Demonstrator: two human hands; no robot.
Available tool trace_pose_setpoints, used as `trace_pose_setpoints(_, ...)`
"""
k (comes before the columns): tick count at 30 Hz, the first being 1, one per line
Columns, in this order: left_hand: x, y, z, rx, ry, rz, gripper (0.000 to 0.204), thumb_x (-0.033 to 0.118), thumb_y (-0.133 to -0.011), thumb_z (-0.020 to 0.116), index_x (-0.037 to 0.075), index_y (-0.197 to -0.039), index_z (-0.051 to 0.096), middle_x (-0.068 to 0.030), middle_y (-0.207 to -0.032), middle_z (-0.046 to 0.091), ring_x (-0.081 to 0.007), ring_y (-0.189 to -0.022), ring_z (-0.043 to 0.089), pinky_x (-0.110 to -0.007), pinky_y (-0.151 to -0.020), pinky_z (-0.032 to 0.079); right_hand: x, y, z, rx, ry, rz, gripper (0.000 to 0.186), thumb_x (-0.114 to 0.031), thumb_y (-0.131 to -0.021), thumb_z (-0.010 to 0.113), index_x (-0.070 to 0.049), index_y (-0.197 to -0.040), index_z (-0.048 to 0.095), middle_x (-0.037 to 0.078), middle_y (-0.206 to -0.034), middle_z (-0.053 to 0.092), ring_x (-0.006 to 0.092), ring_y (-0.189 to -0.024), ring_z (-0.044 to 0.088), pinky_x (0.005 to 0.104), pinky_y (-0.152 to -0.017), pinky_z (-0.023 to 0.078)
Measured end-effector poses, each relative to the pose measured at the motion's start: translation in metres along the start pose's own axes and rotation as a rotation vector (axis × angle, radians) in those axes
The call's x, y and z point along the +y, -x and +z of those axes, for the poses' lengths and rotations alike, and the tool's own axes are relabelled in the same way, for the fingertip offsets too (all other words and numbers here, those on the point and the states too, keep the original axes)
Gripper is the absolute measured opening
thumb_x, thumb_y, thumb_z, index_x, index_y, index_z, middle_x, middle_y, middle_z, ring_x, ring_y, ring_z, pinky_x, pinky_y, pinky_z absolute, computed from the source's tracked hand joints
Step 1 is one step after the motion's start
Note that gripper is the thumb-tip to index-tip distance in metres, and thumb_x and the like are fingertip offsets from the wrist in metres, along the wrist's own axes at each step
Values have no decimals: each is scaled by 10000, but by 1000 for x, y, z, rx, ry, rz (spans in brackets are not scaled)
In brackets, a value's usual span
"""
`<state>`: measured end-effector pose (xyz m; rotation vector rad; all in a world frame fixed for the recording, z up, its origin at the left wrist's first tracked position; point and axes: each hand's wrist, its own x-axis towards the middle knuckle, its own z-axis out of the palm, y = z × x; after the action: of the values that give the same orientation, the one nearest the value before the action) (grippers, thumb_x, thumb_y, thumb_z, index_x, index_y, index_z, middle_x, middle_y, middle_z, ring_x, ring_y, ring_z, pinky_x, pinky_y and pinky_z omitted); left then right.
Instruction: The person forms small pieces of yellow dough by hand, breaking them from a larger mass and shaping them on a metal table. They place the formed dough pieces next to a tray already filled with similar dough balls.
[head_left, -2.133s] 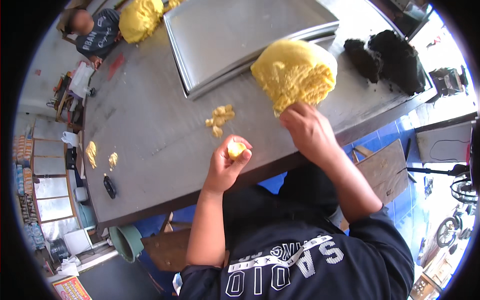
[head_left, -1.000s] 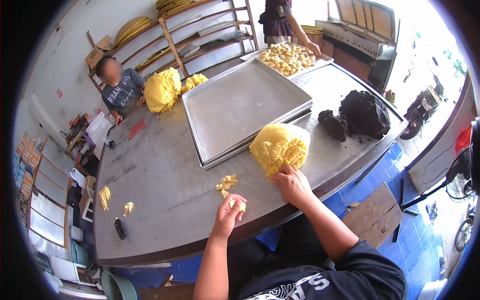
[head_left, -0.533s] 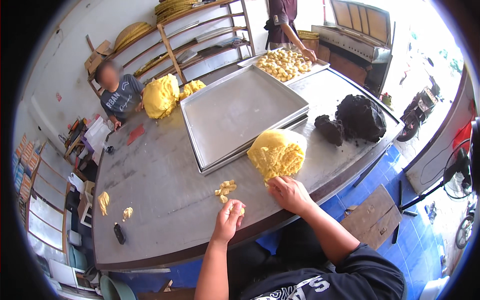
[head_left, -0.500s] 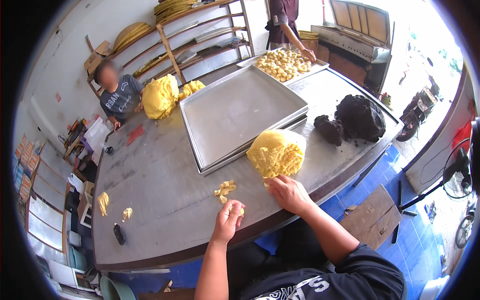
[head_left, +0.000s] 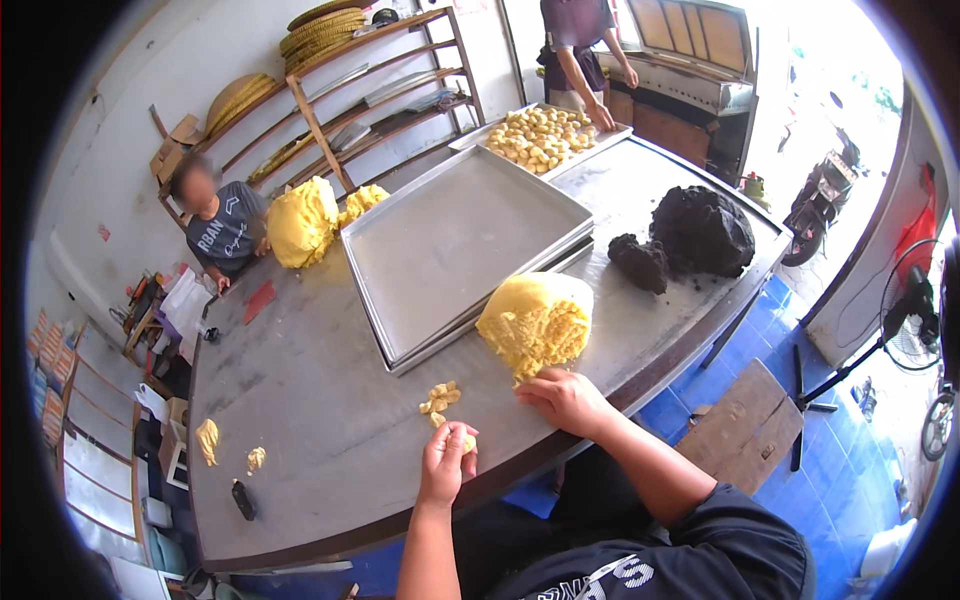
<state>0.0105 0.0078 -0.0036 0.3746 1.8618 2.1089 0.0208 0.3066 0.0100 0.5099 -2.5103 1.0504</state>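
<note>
A big lump of yellow dough (head_left: 536,318) with a rough, torn front sits near the table's front edge. At its lower edge, my right hand (head_left: 568,402) is closed, with its fingertips pinching the dough. To the left, my left hand (head_left: 446,464) is curled around a small piece of yellow dough (head_left: 469,443), of which only a part shows. Just beyond that hand lie several small flattened dough bits (head_left: 439,398) on the metal table (head_left: 330,430).
Stacked metal trays (head_left: 465,250) stand mid-table. Dark dough (head_left: 703,232) lies at right, more yellow dough (head_left: 304,222) at far left. A person (head_left: 225,225) sits there; another person (head_left: 575,60) reaches into a tray of dough balls (head_left: 540,138). A small black object (head_left: 243,500) lies front left.
The view has shifted slightly. My right hand remains at the lump's lower edge, and my left hand still holds its small dough piece. The far person's second arm has come into view.
</note>
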Motion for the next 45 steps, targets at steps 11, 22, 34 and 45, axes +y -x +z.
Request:
trace_pose_setpoints(11, 4, -2, 6, 38, 47, 48, 294, 310, -1233, 591, 48, -1145, 688, 0, -799, 620, -57, -583, 534, -246, -531, 437, 3, 1, -1, -44, 44, 10, 188, -160, -1019, 774, -103, -1184, 844, 119, -1087, 800, 354, -1034, 772, 481, -876, 640)
trace_pose_setpoints(22, 0, -1, 9, -37, -122, 30, 244, 294, -1218, 623, 59, -1193, 682, -1, -860, 633, -62, -626, 523, -248, -571, 432, 3, -1, -2, 12, 47, -64, 213, -153, -1014, 762, -109, -1203, 850, 113, -1080, 808, 352, -1022, 777, 480, -880, 642)
trace_pose_setpoints(34, 11, -3, 11, -11, -91, 22, 346, 367, -1233, 591, 44, -1216, 713, 0, -884, 631, -60, -609, 494, -258, -584, 445, -6, -5, -1, -8, 26, -14, 179, -119, -992, 791, -92, -1156, 858, 129, -1072, 820, 359, -1021, 782, 488, -903, 640)
trace_pose_setpoints(45, 21, 2, 6, 54, 28, 13, 389, 391, -1236, 572, 44, -1162, 732, 0, -861, 624, -49, -605, 490, -224, -549, 396, -9, -10, 0, -31, 24, -35, 167, -128, -1001, 793, -77, -1147, 856, 127, -1059, 819, 364, -1019, 773, 490, -896, 636)
